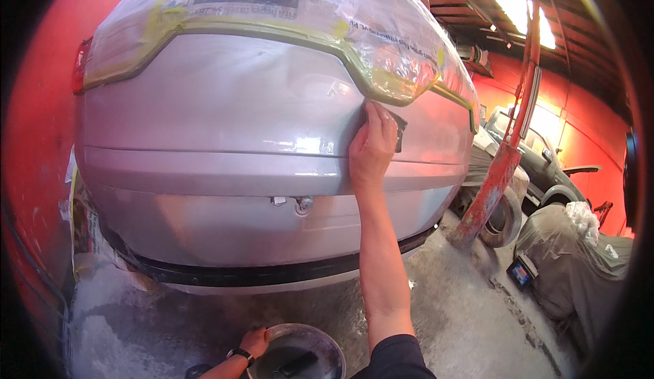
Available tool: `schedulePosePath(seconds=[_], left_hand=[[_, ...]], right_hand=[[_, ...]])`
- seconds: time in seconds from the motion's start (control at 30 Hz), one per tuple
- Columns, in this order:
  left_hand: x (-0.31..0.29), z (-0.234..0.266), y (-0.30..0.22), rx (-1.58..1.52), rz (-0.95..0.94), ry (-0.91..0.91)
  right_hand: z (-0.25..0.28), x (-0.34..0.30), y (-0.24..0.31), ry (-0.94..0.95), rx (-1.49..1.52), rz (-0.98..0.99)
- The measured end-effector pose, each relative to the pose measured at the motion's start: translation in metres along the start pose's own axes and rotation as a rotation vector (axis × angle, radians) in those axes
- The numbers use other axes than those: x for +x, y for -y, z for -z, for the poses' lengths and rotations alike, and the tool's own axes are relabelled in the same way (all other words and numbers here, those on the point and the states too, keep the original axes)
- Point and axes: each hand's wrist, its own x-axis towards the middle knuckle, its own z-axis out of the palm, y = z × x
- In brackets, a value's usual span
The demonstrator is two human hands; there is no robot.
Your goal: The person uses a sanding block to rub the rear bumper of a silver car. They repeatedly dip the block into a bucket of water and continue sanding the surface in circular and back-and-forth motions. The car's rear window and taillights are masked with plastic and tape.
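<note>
A silver car's rear end (259, 93) fills the middle of the view, its surface shiny. My right hand (375, 144) reaches up with the arm stretched and presses a dark sheet of sandpaper (400, 133) flat on the panel, just below the taped edge on the right. The palm and fingers cover part of the sheet. Low down, my left hand (255, 343), a dark band on its wrist, grips the rim of a round bucket (334, 348). Greyish liquid shows inside it, with a dark flat piece (296, 363) that I cannot make out clearly.
Newspaper and plastic film (306, 1) cover the car's upper part, edged with tape. A red post (501, 181) leans at the right, near a tyre (503, 219) and a covered object (565, 263). Another vehicle (538, 154) stands behind. A red wall (37, 127) rises close at the left.
</note>
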Motion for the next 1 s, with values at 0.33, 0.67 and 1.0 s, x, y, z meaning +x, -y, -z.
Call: schedulePosePath(seconds=[0.33, 0.67, 1.0], left_hand=[[0.0, -0.001, 0.004, 0.028, 0.025, 0.023], [0.0, -0.002, 0.005, 0.046, 0.026, 0.003], [-0.006, 0.002, 0.0, 0.073, -0.047, -0.039]], right_hand=[[0.008, -0.009, -0.017, -0.02, -0.048, -0.019], [-0.015, -0.002, 0.023, -0.035, -0.065, -0.093], [0.035, -0.012, -0.069, 0.021, -0.092, -0.151]])
